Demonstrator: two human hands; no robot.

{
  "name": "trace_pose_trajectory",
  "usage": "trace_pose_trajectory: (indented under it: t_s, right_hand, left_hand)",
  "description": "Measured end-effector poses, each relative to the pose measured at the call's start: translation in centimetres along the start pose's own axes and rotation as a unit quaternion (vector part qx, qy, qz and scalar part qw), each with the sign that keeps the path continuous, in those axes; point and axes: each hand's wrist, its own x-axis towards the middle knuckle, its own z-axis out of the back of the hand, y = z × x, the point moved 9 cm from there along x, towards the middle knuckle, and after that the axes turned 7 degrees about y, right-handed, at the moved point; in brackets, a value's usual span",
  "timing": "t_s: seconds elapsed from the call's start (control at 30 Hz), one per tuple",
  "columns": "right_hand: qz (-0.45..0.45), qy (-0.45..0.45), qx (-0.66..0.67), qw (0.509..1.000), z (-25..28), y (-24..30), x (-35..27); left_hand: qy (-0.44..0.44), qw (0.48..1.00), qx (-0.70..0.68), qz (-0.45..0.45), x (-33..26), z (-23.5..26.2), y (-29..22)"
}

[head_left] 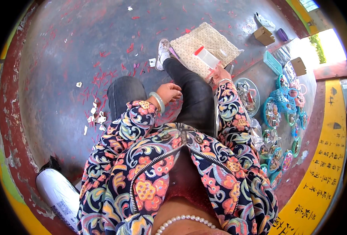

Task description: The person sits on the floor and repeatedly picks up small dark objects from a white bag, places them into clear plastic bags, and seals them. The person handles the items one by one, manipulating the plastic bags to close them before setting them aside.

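A clear box (208, 59) with a red end (199, 50) lies on a spotted cloth (220, 37), beyond the person's right leg (193, 88) at the far side of the scene. The right hand (220, 73) reaches past that leg to the near right end of the box; its fingers meet that end, but they are too small and blurred to tell whether they pinch it or only touch it. The left hand (169, 93) is loosely curled beside the right thigh, a pale bracelet (161, 102) on its wrist. Nothing shows in it, though its palm is hidden, so I cannot tell whether it is empty.

The box looks like thin plastic, so it is probably light, fairly stiff and a little slippery, and it might crack or dent if squeezed hard in the middle. The safer hold would likely be on its long side edges or at the near end, with light pressure and the box kept level in case there are loose bits inside; what it contains is unclear. The cloth beneath looks soft and could slide or bunch if dragged along.

Red scraps (99, 84) and white scraps (100, 117) are strewn over the floor (63, 58) to the left. To the right are a turquoise basket (272, 62) and several round baskets, with a cardboard box (263, 36) and a purple tub (282, 34) farther off.
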Motion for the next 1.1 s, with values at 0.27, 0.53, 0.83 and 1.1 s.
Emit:
trace_pose_trajectory:
  t_s: [0.27,0.53,0.83,1.1]
  right_hand:
    - [-0.038,0.101,0.082,0.991,-4.6,-2.8,-6.5]
    - [-0.051,0.154,0.167,0.973,-9.3,-6.7,-12.9]
    - [-0.075,0.248,0.149,0.954,-11.9,-8.2,-15.7]
    - [-0.005,0.314,-0.251,0.916,-10.1,-4.4,-17.5]
  left_hand:
    - [0.015,1.000,-0.005,-0.009,0.0,-0.2,0.2]
    - [-0.026,0.997,-0.063,-0.047,-1.3,-0.3,-2.0]
    - [-0.037,0.981,-0.148,-0.116,-1.4,0.5,-3.0]
    - [-0.026,0.989,0.051,-0.135,-1.7,-0.2,-4.3]
